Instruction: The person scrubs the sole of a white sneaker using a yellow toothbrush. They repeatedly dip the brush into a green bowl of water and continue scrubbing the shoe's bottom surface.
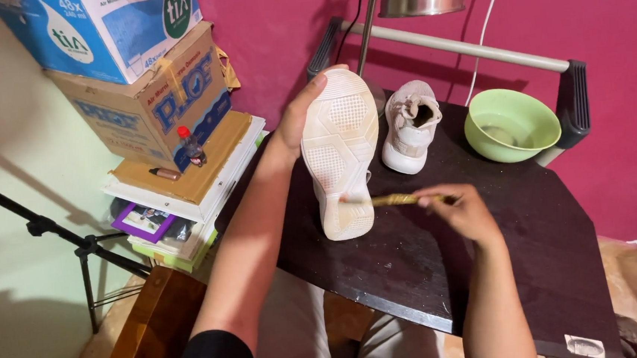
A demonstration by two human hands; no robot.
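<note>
Over a dark bench (516,225) by pink walls, left hand (300,113) grips an upturned shoe (343,151), right hand (464,210) pinches a brush (391,199).

I count two off-white fabric sneakers (341,151) (409,127), one round green plastic bowl (512,123), two printed cardboard boxes (102,26) (150,105), and one slim yellow-handled brush (392,200).

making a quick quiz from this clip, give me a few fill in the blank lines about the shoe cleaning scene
1. The left hand holds a white shoe with its ____ facing the camera.
2. The right hand holds a small ____ against that shoe.
3. The bowl on the dark table is ____ in colour.

Missing words: sole; brush; green
</note>
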